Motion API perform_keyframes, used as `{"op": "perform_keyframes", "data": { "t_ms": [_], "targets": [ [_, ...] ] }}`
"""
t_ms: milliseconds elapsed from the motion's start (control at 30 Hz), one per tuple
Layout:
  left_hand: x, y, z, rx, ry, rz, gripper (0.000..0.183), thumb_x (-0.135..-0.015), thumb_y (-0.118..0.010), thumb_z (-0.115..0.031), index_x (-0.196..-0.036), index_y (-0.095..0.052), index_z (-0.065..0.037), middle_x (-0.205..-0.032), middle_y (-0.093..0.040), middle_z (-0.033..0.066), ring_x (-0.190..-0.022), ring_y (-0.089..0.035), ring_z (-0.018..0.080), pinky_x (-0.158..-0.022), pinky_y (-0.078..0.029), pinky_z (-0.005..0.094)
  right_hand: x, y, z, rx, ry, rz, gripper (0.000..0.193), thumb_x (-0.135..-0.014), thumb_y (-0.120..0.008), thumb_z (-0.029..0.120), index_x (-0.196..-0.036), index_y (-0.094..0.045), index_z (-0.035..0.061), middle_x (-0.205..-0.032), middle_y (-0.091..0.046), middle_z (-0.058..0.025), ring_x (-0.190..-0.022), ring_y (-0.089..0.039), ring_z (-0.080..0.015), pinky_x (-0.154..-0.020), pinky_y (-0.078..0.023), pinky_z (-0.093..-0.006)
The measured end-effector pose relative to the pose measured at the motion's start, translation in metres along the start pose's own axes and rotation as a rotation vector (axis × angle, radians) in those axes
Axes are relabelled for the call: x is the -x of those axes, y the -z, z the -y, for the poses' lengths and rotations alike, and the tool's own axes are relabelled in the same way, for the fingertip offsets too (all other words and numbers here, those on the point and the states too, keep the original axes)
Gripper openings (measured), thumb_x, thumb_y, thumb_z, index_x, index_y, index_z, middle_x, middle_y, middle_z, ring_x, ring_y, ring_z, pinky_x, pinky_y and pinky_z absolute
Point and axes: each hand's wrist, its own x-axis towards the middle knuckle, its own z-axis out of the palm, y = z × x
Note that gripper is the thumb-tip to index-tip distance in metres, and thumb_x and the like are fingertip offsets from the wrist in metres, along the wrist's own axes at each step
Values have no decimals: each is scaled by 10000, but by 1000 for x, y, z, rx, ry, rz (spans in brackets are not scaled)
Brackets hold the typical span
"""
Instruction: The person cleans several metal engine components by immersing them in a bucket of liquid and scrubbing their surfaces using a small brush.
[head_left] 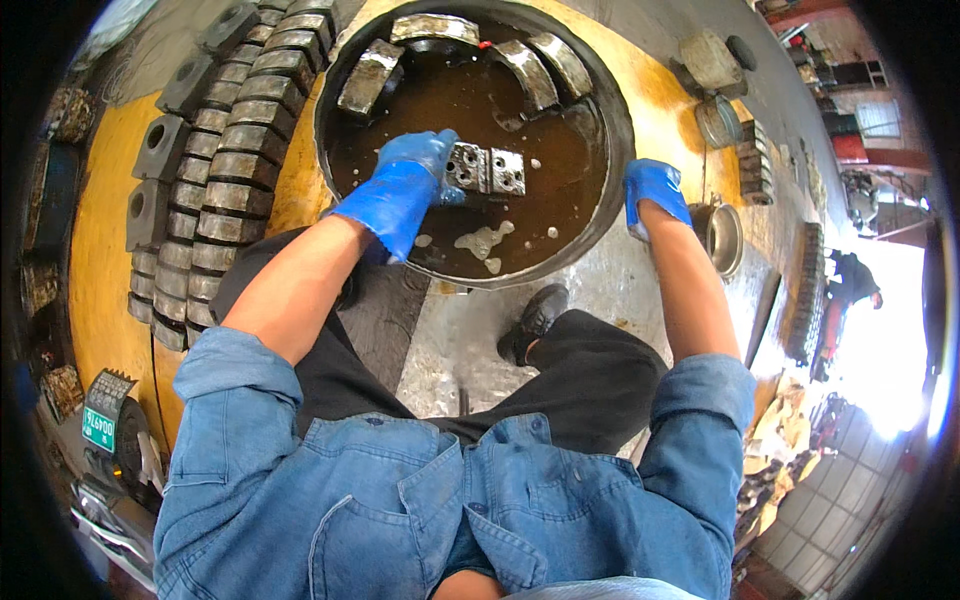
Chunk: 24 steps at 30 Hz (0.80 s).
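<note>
My left hand, in a blue rubber glove, is closed on the left end of a wet metal block with holes. A dark groove or seam crosses the block, and I cannot tell whether it is one piece or two. It is over a round tub of brown liquid. Several curved metal segments rest along the tub's far inner side. Beside the tub's right rim is my right hand, also gloved in blue; its fingers are hidden, so its grip does not show.
Long rows of curved metal blocks lie on the yellow surface at left, beside grey blocks with holes. On the right are a metal bowl, cans and more block rows. Another person is far right.
</note>
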Motion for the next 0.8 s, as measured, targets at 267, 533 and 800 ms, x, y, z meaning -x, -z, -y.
{"op": "perform_keyframes", "data": {
  "t_ms": [267, 533, 800],
  "targets": [
    [1, -7, 7, 45, -77, -65, 699, -661, -940, -384, -1220, -614, -122, -1148, -723, 184, -1092, -688, 406, -927, -552, 493, -32, 4, -25, 366, 171, 95, 297, -875, -566, 201, -968, -779, 17, -1080, -705, -305, -1028, -719, -450, -853, -573, -495],
    [4, -5, 2, 47, -32, -52, 643, -680, -934, -344, -1190, -610, -126, -1116, -729, 171, -1082, -700, 399, -912, -561, 493, -51, -8, -48, 257, 56, 235, 374, -984, -465, 288, -1053, -739, 43, -1158, -733, -244, -1076, -706, -437, -907, -553, -503],
    [1, -3, 4, 54, 13, -39, 690, -694, -926, -325, -1267, -594, -130, -1196, -714, 145, -1126, -694, 368, -948, -561, 486, -59, 63, 47, 291, 35, -24, 330, -934, -616, 270, -1221, -707, 134, -1225, -726, -212, -1185, -691, -376, -983, -534, -507]
  ]
}}
